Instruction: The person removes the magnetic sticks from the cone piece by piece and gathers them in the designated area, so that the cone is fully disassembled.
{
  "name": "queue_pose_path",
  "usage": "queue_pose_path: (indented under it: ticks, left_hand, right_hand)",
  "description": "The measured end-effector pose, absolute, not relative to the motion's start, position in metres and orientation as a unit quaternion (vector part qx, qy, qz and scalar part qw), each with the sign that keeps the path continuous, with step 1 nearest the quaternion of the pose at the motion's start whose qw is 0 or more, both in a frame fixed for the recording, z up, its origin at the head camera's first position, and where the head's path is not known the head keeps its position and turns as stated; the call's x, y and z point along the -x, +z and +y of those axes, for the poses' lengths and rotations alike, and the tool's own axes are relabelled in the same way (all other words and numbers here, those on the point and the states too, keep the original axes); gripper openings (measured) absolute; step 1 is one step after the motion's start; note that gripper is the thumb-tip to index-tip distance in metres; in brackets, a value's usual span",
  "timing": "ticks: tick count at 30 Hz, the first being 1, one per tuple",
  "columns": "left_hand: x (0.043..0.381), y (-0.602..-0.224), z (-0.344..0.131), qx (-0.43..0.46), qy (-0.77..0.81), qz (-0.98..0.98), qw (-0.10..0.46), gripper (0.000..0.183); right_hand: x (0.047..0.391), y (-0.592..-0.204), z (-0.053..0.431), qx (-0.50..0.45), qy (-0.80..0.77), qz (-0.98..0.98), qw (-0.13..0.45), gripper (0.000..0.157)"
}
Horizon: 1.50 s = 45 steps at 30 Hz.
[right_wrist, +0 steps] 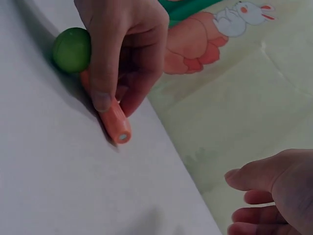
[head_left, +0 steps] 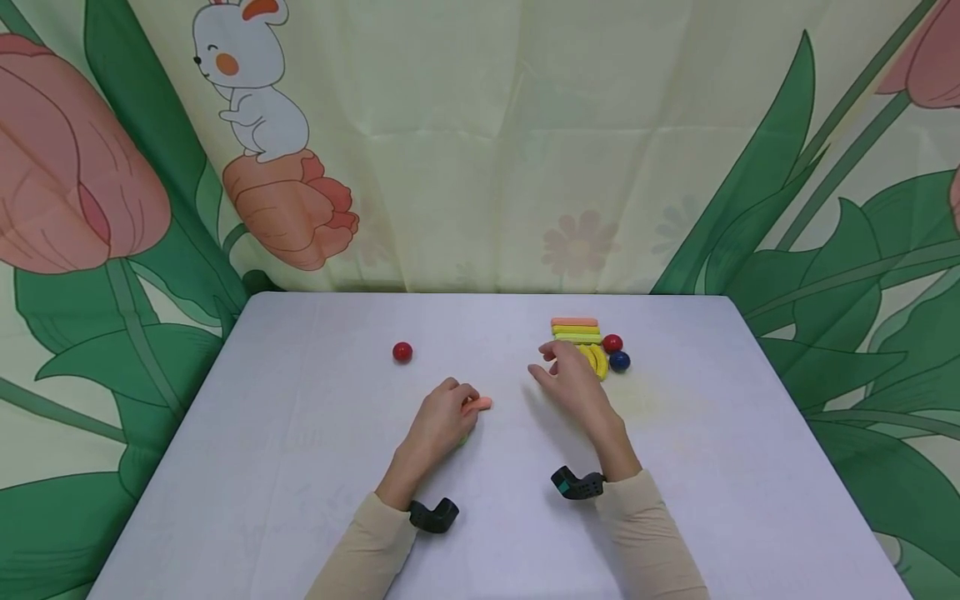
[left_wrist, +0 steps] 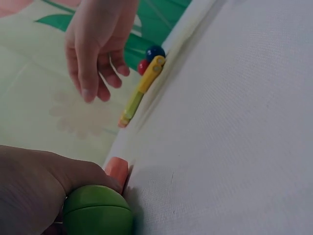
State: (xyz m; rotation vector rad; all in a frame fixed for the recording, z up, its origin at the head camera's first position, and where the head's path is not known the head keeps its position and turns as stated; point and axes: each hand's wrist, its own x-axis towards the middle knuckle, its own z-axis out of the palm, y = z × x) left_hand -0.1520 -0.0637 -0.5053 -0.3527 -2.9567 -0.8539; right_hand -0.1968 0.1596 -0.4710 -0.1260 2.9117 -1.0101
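Note:
Low over the middle of the table, my left hand [head_left: 441, 419] pinches an orange magnetic stick [right_wrist: 116, 123] between thumb and fingers. A green ball [right_wrist: 72, 50] sits by the stick's rear end, beside the thumb; the hand hides whether the two join. My right hand [head_left: 579, 385] hangs above the table with loosely bent fingers and nothing in them. Just beyond it lie curved yellow sticks [head_left: 599, 361], partly covered by the hand in the head view. Behind those are straight sticks, orange [head_left: 574, 322] at the back, then yellow and yellow-green.
A red ball [head_left: 402, 352] stands alone at the back left. Another red ball [head_left: 612, 342] and a blue ball [head_left: 619, 361] rest right of the sticks. The white table [head_left: 300, 467] ends at a printed curtain [head_left: 450, 150]. Each wrist wears a black camera band.

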Motion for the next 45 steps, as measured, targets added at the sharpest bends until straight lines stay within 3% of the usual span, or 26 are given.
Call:
queue_pose_path:
  ticks: [12, 27, 36, 45]
  left_hand:
    - [0.149, -0.508, -0.061, 0.108, -0.279, -0.954, 0.022, 0.017]
    - [0.150, -0.510, -0.059, 0.158, -0.279, -0.943, 0.088, 0.017]
    - [0.150, -0.512, -0.057, 0.168, -0.283, -0.939, 0.102, 0.014]
    - [0.150, -0.511, -0.056, 0.162, -0.290, -0.937, 0.106, 0.013]
  right_hand:
    - [0.182, -0.482, 0.128, 0.101, -0.314, 0.943, 0.047, 0.043]
    - [0.167, -0.492, 0.102, 0.204, -0.299, 0.932, 0.031, 0.030]
    - [0.168, -0.492, 0.103, 0.216, -0.271, 0.938, 0.010, 0.023]
    - [0.170, -0.492, 0.103, 0.196, -0.268, 0.943, 0.028, 0.022]
